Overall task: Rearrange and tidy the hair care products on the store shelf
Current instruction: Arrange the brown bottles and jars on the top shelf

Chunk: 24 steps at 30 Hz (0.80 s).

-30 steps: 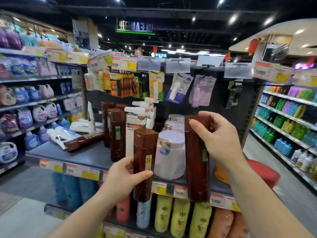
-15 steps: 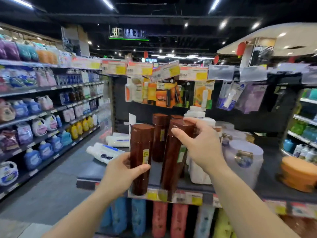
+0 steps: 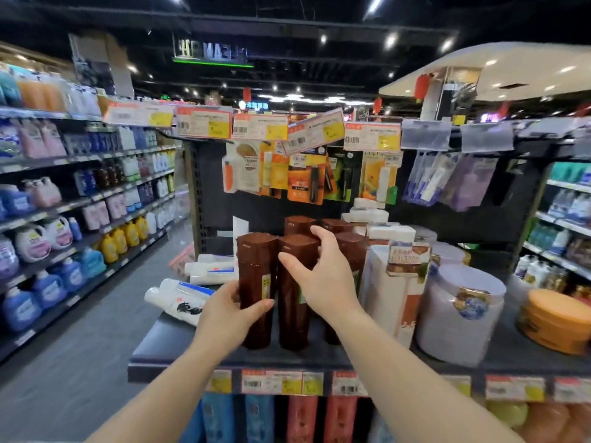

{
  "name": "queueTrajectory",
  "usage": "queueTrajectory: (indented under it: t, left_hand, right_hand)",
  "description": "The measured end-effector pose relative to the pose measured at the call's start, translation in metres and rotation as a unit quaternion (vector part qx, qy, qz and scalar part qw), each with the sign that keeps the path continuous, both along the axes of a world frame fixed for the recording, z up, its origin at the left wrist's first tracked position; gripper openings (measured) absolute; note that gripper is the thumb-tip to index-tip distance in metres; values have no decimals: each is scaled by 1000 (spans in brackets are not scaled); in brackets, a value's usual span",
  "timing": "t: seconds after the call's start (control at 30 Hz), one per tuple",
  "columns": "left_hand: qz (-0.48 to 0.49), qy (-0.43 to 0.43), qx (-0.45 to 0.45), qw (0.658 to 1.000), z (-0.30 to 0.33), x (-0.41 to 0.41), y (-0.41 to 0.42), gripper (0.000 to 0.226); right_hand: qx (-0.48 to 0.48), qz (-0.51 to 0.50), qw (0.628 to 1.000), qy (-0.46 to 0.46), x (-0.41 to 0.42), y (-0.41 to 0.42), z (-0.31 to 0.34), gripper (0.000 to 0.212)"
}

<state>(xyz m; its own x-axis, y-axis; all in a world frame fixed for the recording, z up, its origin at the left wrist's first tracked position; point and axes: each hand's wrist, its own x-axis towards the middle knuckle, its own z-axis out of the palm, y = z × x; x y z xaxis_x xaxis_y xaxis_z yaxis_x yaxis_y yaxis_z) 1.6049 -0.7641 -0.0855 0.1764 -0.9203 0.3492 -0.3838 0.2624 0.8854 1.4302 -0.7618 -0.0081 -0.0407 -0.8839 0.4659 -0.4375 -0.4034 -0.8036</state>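
- Brown shampoo bottles, tall and capped: two are standing upright side by side at the front of the dark shelf [image 3: 179, 343], the left front bottle [image 3: 256, 282] and the right front bottle [image 3: 294, 302]; whether they are touching cannot be told. More of the same brown bottles [image 3: 335, 227] are standing behind them.
- Left hand [image 3: 228, 311]: fingers and thumb are curling round the lower half of the left front bottle, grasping it.
- Right hand [image 3: 323, 276]: fingers are spreading, relaxed, over the upper part of the right front bottle; thumb is pointing left across it. Whether it is pressing the bottle cannot be told.
- White tubes [image 3: 182, 298]: lying flat on the shelf, left of the bottles.
- White carton [image 3: 393, 292]: standing just right of the brown bottles, with a printed tag on top.
- Pale lilac tub [image 3: 460, 318]: lidded, standing right of the carton; contents hidden.
- Orange tub [image 3: 556, 321]: lidded, sitting at the far right.
- Price labels [image 3: 271, 382]: running along the shelf's front edge.
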Motion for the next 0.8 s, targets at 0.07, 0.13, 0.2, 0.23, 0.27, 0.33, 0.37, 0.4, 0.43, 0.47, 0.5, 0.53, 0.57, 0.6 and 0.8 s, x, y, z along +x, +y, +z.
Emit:
queueTrajectory:
  t: [0.07,0.13,0.2,0.23,0.27,0.33,0.37,0.4,0.43,0.47,0.5,0.53,0.57,0.6,0.8]
  left_hand:
    - [-1,2,-3,1000,-1,-1,2,30]
    - [-6,13,-8,1000,-3,-2,5,30]
    - [-7,16,-6,1000,-3,-3,8,30]
    - [-8,14,-5,1000,-2,-3,9,29]
    - [-8,13,-6,1000,-2,-3,9,29]
    - [-11,13,-8,1000,0,-2,8,28]
    - [-15,13,-9,1000,0,-2,8,29]
    - [-22,10,-9,1000,-1,-1,8,31]
    - [-33,3,-9,999,-2,-1,7,36]
    - [-43,-1,-7,999,-3,0,7,41]
    - [-51,1,-5,999,-5,1,6,46]
    - [-55,7,-3,998,-7,1,5,47]
    - [-58,11,-2,998,-8,2,3,48]
    - [-61,12,2,998,-9,3,1,47]
    - [-82,5,20,996,-11,-6,-12,45]
  right_hand:
    - [13,9,1000,-14,1,5,-13,73]
    - [37,6,999,-16,0,10,-32,75]
    - [77,-7,997,-3,0,15,-55,74]
    - [97,-13,995,11,0,17,-65,72]
    - [115,-18,993,26,0,18,-75,69]
    - [142,-30,988,55,0,18,-89,61]
    - [149,-39,986,64,1,18,-93,58]
    - [150,-46,985,70,0,17,-95,56]
    - [145,-52,985,74,-1,17,-97,56]
    - [139,-57,985,79,-1,18,-98,55]
    - [132,-61,986,87,-2,19,-98,54]
    - [126,-64,985,96,-4,21,-99,53]
    - [121,-68,985,105,-5,23,-100,52]
    - [116,-71,984,114,-7,26,-100,50]
    - [96,-97,978,158,-26,38,-102,54]
